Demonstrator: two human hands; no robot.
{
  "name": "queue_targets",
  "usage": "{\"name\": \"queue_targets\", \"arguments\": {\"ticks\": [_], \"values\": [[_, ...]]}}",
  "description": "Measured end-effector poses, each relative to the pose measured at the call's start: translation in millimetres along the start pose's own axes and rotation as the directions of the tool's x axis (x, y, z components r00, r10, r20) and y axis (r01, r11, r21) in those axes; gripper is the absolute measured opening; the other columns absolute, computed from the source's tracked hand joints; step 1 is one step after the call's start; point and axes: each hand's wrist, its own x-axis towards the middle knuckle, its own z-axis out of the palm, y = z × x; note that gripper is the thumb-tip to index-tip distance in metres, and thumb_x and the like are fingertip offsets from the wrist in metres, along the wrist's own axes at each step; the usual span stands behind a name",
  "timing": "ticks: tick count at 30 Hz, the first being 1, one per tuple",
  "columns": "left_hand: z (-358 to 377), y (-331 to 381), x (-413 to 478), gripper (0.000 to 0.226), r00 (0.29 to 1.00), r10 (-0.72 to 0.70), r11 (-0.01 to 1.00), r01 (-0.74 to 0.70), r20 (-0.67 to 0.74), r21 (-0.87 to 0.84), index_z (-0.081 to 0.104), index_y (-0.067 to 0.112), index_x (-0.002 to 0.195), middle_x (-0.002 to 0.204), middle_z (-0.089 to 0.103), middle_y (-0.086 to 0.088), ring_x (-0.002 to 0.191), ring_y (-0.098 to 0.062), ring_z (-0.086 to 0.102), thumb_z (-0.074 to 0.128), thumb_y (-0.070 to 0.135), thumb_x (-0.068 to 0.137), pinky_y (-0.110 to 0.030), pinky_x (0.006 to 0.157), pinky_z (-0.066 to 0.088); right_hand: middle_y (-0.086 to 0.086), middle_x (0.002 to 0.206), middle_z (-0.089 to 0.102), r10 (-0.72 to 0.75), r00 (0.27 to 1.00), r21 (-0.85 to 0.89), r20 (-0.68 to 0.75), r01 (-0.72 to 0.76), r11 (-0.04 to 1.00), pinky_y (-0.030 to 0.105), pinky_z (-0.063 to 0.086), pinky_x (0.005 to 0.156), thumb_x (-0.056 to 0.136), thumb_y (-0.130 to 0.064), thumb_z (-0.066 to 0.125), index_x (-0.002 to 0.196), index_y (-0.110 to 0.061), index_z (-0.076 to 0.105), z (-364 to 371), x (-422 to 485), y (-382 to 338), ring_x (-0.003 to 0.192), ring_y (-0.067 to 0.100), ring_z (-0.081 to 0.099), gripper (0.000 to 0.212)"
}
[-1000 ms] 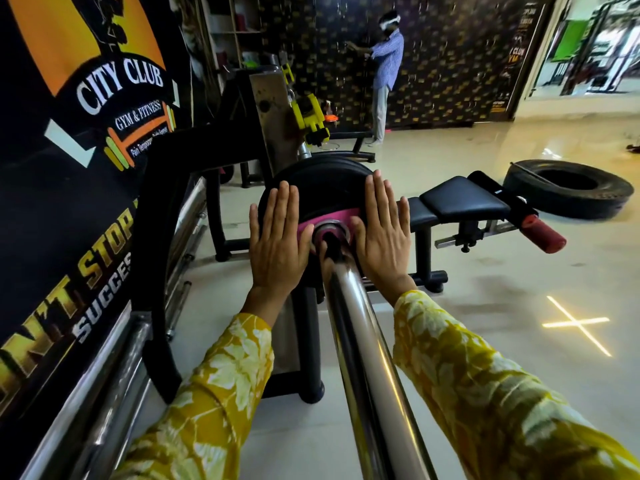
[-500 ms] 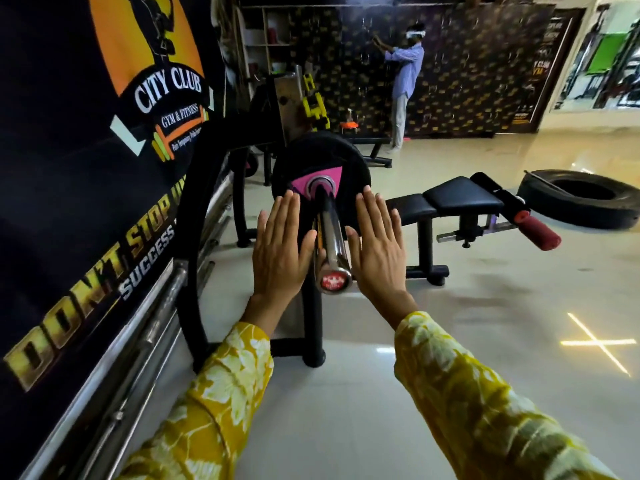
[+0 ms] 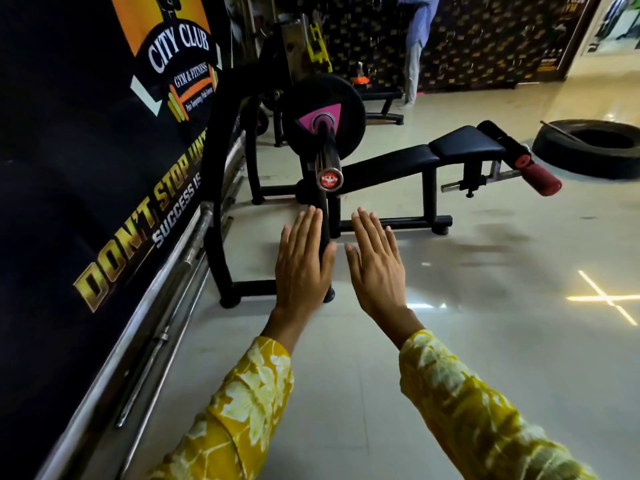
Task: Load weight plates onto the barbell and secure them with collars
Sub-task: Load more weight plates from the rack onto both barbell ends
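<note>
A black weight plate [image 3: 346, 109] with a pink triangle at its hub sits on the chrome barbell sleeve [image 3: 327, 157], whose red end cap [image 3: 329, 179] points at me. The bar rests on a black rack [image 3: 221, 174]. My left hand [image 3: 303, 268] and my right hand [image 3: 377, 268] hover flat, fingers extended, below and in front of the bar's end, touching neither bar nor plate. Both hands hold nothing. No collar is visible on the sleeve.
A black bench [image 3: 426, 157] with a red roller pad [image 3: 540, 176] stands to the right of the bar. A large tyre [image 3: 595, 147] lies on the floor far right. A banner wall with steel rails [image 3: 162, 306] runs along the left. A person [image 3: 415, 39] stands at the back.
My hands were pressed flat on the plate, pushing it along the sleeve; they have drawn back off it and past the bar's end. The view has backed away from the barbell.
</note>
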Motion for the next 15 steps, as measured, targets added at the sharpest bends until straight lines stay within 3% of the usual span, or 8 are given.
{"name": "queue_targets", "arguments": {"ticks": [5,10,15], "values": [[7.3,12.0,-32.7,0.059,0.992,0.001,0.996,0.011,0.123,-0.092,0.040,0.001,0.136,0.141,0.044,-0.017,0.134,-0.025,0.035,0.023,0.043,0.098,-0.042,0.112,0.023,0.005,0.154,0.021,0.099,0.995,-0.012,0.025,-0.099,0.995,0.030,0.003,0.117,0.099,-0.024,0.036,0.144,-0.011,0.024,-3.8,-45.9,9.5,0.141,0.012,0.006,0.048],[36.3,30.9,-58.3,0.050,0.965,0.077,0.974,-0.019,0.249,-0.226,0.039,0.002,0.138,0.144,0.042,-0.016,0.135,-0.027,0.036,0.042,0.028,0.096,-0.041,0.113,0.023,0.005,0.152,0.026,0.206,0.978,-0.069,0.032,-0.204,0.977,0.028,0.005,0.116,0.098,-0.024,0.037,0.142,-0.011,0.028,-15.9,-81.2,28.8,0.140,0.011,0.010,0.046],[71.1,67.8,-70.8,0.051,0.907,0.159,0.949,-0.032,0.389,-0.313,0.035,0.004,0.140,0.147,0.037,-0.015,0.138,-0.025,0.031,0.039,0.030,0.096,-0.035,0.114,0.017,0.003,0.152,0.028,0.344,0.938,-0.141,-0.040,-0.346,0.928,0.024,0.005,0.115,0.099,-0.025,0.037,0.142,-0.014,0.030,-42.6,-113.1,60.7,0.137,0.003,0.009,0.045]]}}
